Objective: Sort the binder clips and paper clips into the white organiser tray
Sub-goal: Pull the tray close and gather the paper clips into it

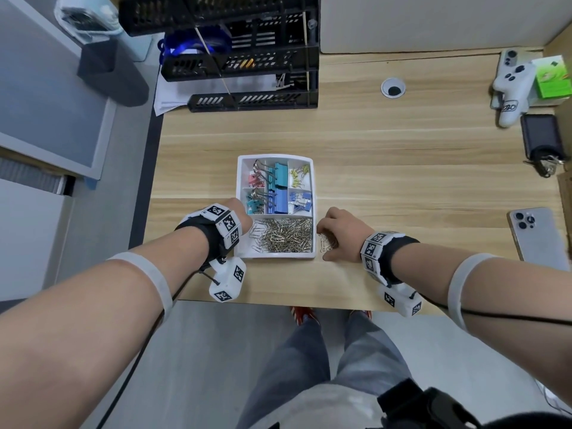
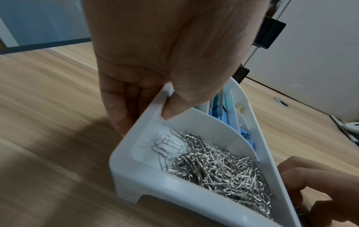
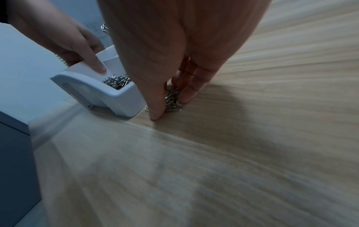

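Observation:
The white organiser tray (image 1: 313,209) sits near the desk's front edge. Its upper compartments hold coloured binder clips (image 1: 276,193); the wide front compartment holds a heap of silver paper clips (image 1: 284,235). My left hand (image 1: 240,213) grips the tray's left rim (image 2: 147,116), thumb inside the wall and fingers outside. My right hand (image 1: 335,233) is just right of the tray, thumb and fingers closing round a small bunch of loose paper clips (image 3: 172,98) on the desk (image 1: 327,243).
A black stacked file rack (image 1: 247,51) stands at the back. A white controller (image 1: 512,85), a green box (image 1: 554,78), a dark device with keys (image 1: 541,140) and a phone (image 1: 538,236) lie along the right side. The desk's front edge is close behind my wrists.

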A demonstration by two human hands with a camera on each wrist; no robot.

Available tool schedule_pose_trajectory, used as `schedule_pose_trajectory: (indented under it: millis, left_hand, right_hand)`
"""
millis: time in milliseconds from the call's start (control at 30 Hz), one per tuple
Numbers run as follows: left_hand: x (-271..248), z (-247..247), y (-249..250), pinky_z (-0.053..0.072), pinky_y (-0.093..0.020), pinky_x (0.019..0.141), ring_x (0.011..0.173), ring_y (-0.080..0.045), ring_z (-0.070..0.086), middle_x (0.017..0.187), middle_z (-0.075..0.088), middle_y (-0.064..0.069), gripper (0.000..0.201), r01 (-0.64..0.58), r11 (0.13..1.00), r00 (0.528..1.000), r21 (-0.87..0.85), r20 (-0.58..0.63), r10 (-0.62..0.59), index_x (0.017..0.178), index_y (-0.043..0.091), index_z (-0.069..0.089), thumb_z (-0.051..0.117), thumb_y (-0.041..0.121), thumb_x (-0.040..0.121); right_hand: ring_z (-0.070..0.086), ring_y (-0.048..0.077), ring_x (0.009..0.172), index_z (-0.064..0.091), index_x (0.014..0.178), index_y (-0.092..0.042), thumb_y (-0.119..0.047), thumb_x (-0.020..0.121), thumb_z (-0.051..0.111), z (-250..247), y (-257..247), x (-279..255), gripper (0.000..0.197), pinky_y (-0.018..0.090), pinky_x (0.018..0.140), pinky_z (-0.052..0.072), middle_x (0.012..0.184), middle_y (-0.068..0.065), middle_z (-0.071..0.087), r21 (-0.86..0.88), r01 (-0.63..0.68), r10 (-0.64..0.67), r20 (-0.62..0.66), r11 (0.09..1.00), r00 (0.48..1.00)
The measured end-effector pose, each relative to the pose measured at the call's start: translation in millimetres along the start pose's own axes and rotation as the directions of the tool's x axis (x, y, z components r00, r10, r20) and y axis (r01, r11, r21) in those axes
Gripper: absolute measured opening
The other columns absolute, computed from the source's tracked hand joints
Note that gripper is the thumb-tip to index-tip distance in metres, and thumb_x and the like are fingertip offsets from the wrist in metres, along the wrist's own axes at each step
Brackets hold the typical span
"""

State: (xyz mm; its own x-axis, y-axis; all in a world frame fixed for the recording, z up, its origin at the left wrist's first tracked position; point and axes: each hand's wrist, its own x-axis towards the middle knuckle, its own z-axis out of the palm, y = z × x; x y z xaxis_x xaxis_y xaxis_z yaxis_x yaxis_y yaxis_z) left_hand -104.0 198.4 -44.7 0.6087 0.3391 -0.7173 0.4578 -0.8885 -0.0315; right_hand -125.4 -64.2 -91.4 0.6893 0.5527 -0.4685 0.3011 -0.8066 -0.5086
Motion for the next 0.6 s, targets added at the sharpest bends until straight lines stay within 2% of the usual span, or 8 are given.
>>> schedule_pose_trajectory:
  millis: [67, 133, 200, 367, 467, 533, 600]
  left_hand:
    - [-1.3, -0.7, 0.3, 0.046, -0.031, 0.065, 0.072, -0.026, 0.057, 0.074, 0.054, -0.006, 0.013, -0.001, 1.000, 1.000, 0.003, 0.005, 0.001, 0.079, 0.007, 0.052, 0.052, 0.013, 0.090]
    - [-1.9, -0.4, 0.8, 0.043, -0.029, 0.061, 0.066, -0.023, 0.054, 0.070, 0.051, -0.006, 0.014, -0.003, 1.000, 1.000, 0.011, 0.000, 0.003, 0.077, 0.006, 0.051, 0.051, 0.012, 0.090]
    - [-2.9, -0.1, 2.1, 0.041, -0.029, 0.059, 0.062, -0.021, 0.050, 0.068, 0.048, -0.005, 0.018, 0.000, 1.000, 1.000, 0.022, -0.006, 0.000, 0.073, 0.007, 0.049, 0.051, 0.011, 0.090]
    - [-5.1, -1.3, 2.7, 0.042, -0.030, 0.062, 0.067, -0.024, 0.052, 0.069, 0.050, -0.005, 0.019, 0.001, 1.000, 1.000, 0.028, -0.008, 0.000, 0.072, 0.007, 0.049, 0.051, 0.013, 0.090]
    - [-6.1, -1.8, 3.8, 0.042, -0.029, 0.062, 0.068, -0.024, 0.054, 0.070, 0.051, -0.006, 0.016, 0.002, 1.000, 1.000, 0.026, -0.005, -0.002, 0.076, 0.006, 0.051, 0.052, 0.013, 0.090]
    - [-6.7, -1.5, 3.9, 0.040, -0.027, 0.056, 0.062, -0.020, 0.050, 0.070, 0.049, -0.005, 0.020, -0.001, 1.000, 1.000, 0.015, 0.000, 0.001, 0.073, 0.007, 0.048, 0.051, 0.011, 0.092]
    - [-8.0, -1.4, 5.6, 0.036, -0.026, 0.052, 0.058, -0.018, 0.045, 0.069, 0.048, -0.005, 0.020, 0.001, 1.000, 1.000, 0.005, -0.005, -0.001, 0.074, 0.007, 0.047, 0.050, 0.010, 0.094]
  right_hand:
    - [0.046, 0.022, 0.108, 0.058, 0.123, -0.019, -0.040, 0.070, 0.083, 4.1, -1.5, 0.0, 0.063, 0.034, 0.091, 0.045, 0.120, 0.004, 0.047, 0.003, -0.018, 0.018, -0.026, 1.000, 1.000]
    - [0.045, 0.022, 0.108, 0.059, 0.120, -0.020, -0.039, 0.073, 0.081, 7.9, -2.1, -0.7, 0.056, 0.034, 0.090, 0.045, 0.118, 0.003, 0.047, 0.020, -0.032, 0.033, -0.059, 0.999, 0.998]
    - [0.046, 0.022, 0.107, 0.062, 0.116, -0.020, -0.033, 0.077, 0.077, 10.2, -1.3, -0.8, 0.044, 0.035, 0.090, 0.045, 0.116, 0.003, 0.048, 0.040, -0.038, 0.042, -0.089, 0.998, 0.995]
    - [0.049, 0.023, 0.099, 0.070, 0.098, -0.017, -0.018, 0.082, 0.069, 12.7, 0.9, 2.1, 0.016, 0.038, 0.087, 0.046, 0.107, 0.004, 0.049, 0.091, -0.016, 0.028, -0.124, 0.996, 0.992]
    - [0.050, 0.024, 0.097, 0.071, 0.094, -0.014, -0.011, 0.082, 0.065, 11.1, 4.5, 0.8, 0.014, 0.037, 0.086, 0.046, 0.104, 0.005, 0.051, 0.091, 0.001, 0.010, -0.120, 0.996, 0.993]
    - [0.052, 0.025, 0.096, 0.072, 0.093, -0.013, -0.007, 0.079, 0.062, 7.1, 6.3, -0.4, 0.018, 0.038, 0.085, 0.048, 0.102, 0.005, 0.052, 0.103, 0.011, 0.001, -0.115, 0.995, 0.993]
    - [0.051, 0.022, 0.096, 0.072, 0.094, -0.014, -0.009, 0.075, 0.063, -1.5, 5.9, -2.3, 0.022, 0.036, 0.085, 0.049, 0.101, 0.002, 0.051, 0.104, 0.004, 0.004, -0.078, 0.995, 0.997]
